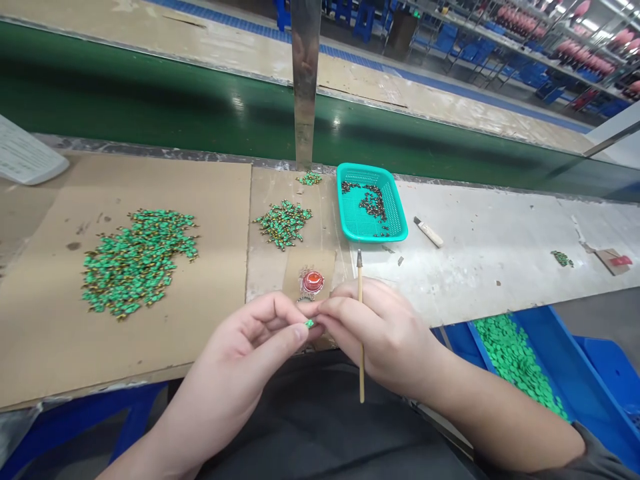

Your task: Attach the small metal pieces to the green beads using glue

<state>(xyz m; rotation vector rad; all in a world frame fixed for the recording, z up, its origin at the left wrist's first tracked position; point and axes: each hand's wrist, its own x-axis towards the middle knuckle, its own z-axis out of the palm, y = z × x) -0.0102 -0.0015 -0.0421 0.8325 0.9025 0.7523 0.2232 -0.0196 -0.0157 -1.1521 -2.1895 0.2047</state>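
Near the table's front edge, my left hand [263, 343] pinches a small green piece [309, 324] between thumb and fingertip. My right hand [377, 327] meets it there, fingertips closed at the piece's right side. A thin wooden-handled brush [361, 347] is held in my right hand, standing nearly upright across the fingers, its dark tip pointing away from me. Whatever else the right fingertips pinch is too small to tell. Just beyond my fingers lies a round red thing [313, 281] on a cardboard piece, with small metal bits around it.
Green-and-gold pieces form a large pile [140, 263] at left and a smaller pile [283, 224] nearer the middle. A teal basket [343, 217] holds dark bits. A knife-like tool [429, 232] lies right of it. Blue bin [585, 380] with green discs, lower right. Metal post [305, 87] behind.
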